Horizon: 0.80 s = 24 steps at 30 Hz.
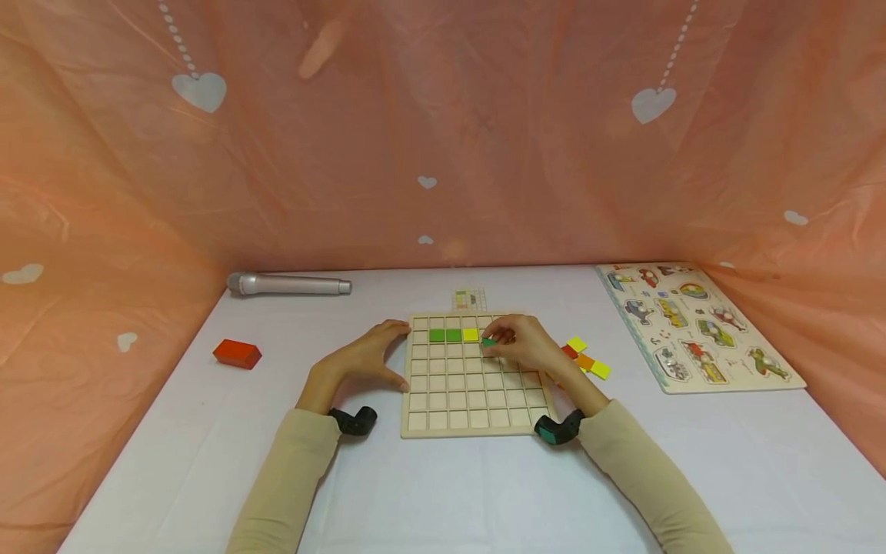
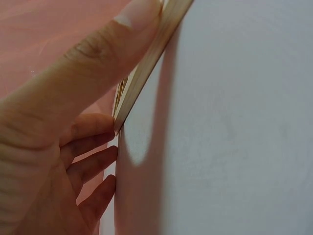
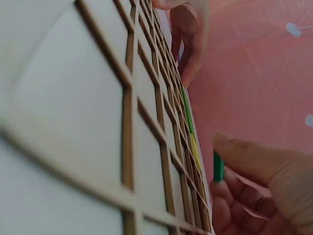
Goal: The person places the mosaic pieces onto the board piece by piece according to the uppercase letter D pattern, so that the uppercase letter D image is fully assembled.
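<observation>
**Beige sleeves (image 1: pixel 277 485) reach in, and a green tile (image 3: pixel 218 166) hangs over the board (image 1: pixel 457 400)!**

Both forearms come up from the near edge, a black band (image 1: pixel 354 422) at the left wrist, and straight to the action: the right hand (image 1: pixel 522 342) has that tile pinched between thumb and fingertips, the other fingers curled in behind. Small, thin and flat-sided, it looks a deeper green than the pair of green tiles (image 1: pixel 445 335) on the board. Right wrist view now, and there's daylight between tile and grid: just above the wood, beside the yellow tile (image 1: pixel 471 335), second row from the far edge!

What a tidy board, pale wood, thin raised strips marking out square cells. Green, green, yellow sit side by side in that row, the first cell on the left bare.

Over to the left hand (image 1: pixel 367 354): thumb and fingers spread wide, thumb against the board's left edge, forefinger up at the far corner, nothing gripped in the palm. So the held tile sits right at the right hand's fingertips, with the left hand across the grid from it.

Just past the board's right side, partly behind the right forearm, lie loose tiles (image 1: pixel 584 360) in yellow, orange and red. And beyond the far edge, a small card (image 1: pixel 469 298) with coloured squares!
</observation>
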{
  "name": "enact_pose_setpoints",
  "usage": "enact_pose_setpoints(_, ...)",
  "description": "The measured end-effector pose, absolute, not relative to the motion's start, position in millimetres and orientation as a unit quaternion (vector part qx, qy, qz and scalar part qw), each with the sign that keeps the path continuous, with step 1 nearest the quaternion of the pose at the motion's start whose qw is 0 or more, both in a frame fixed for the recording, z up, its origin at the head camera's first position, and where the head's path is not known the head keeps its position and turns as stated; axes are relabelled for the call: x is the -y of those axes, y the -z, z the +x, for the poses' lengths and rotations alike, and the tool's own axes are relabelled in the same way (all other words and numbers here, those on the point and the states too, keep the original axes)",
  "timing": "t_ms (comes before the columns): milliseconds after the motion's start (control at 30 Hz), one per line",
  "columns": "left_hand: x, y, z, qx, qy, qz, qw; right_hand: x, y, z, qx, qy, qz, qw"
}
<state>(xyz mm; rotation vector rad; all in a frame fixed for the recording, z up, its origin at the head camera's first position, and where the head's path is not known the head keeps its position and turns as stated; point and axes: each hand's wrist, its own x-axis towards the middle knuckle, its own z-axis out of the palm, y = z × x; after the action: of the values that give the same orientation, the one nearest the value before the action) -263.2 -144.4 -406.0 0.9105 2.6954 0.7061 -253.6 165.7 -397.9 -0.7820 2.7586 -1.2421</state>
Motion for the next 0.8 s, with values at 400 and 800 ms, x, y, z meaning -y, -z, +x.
enact_pose_setpoints(400,143.1,405.7,-262.7,-0.915,-0.237,0.308,0.104,-163.8,405.8,-256.6,-0.898,0.37,-0.239,0.002)
enact_pose_setpoints(800,143.9,404.6,-262.4,-0.913,-0.24,0.315,0.103,-164.5,401.2,-255.1,-0.897,0.364,-0.251,0.023)
